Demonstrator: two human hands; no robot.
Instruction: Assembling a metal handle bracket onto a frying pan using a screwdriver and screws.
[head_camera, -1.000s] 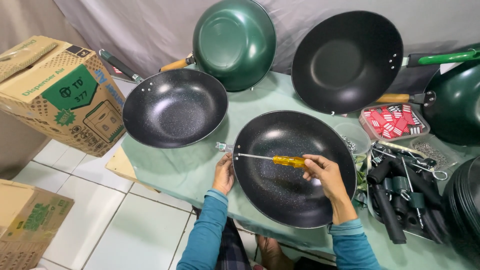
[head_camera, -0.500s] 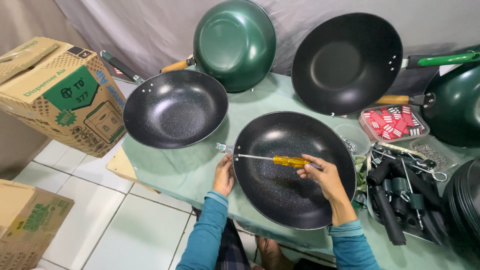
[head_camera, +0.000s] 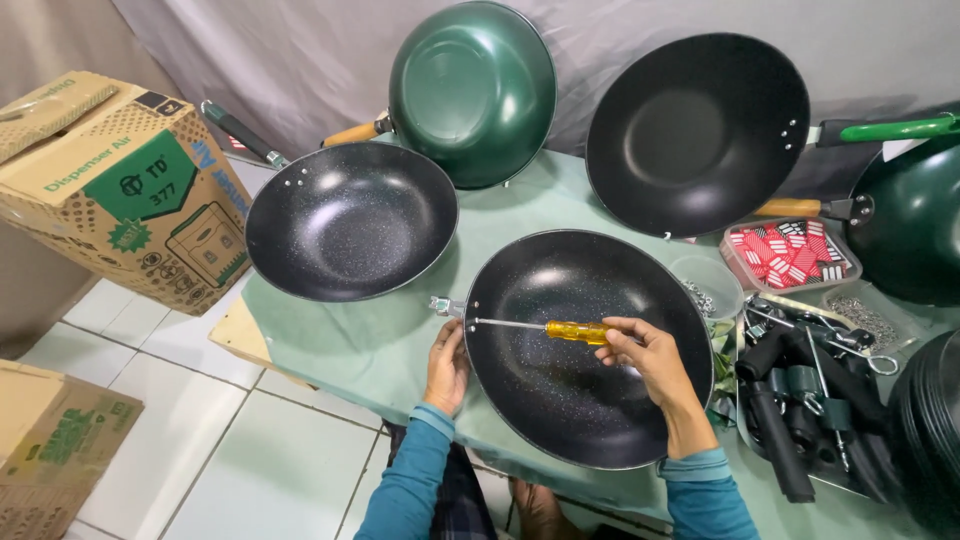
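My right hand (head_camera: 645, 352) is closed around the yellow screwdriver (head_camera: 560, 328); its shaft lies level across the black speckled wok (head_camera: 588, 348), tip pointing left at the rim screw beside the small metal bracket (head_camera: 446, 305). My left hand (head_camera: 447, 362) grips the wok's outer rim just below that bracket. The left hand is nearer the fastener; the wok sits on the green tablecloth (head_camera: 370, 340), near edge.

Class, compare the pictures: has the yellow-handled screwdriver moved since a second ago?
No. The screwdriver lies across the same near pan, tip at its left rim, held by the right hand.
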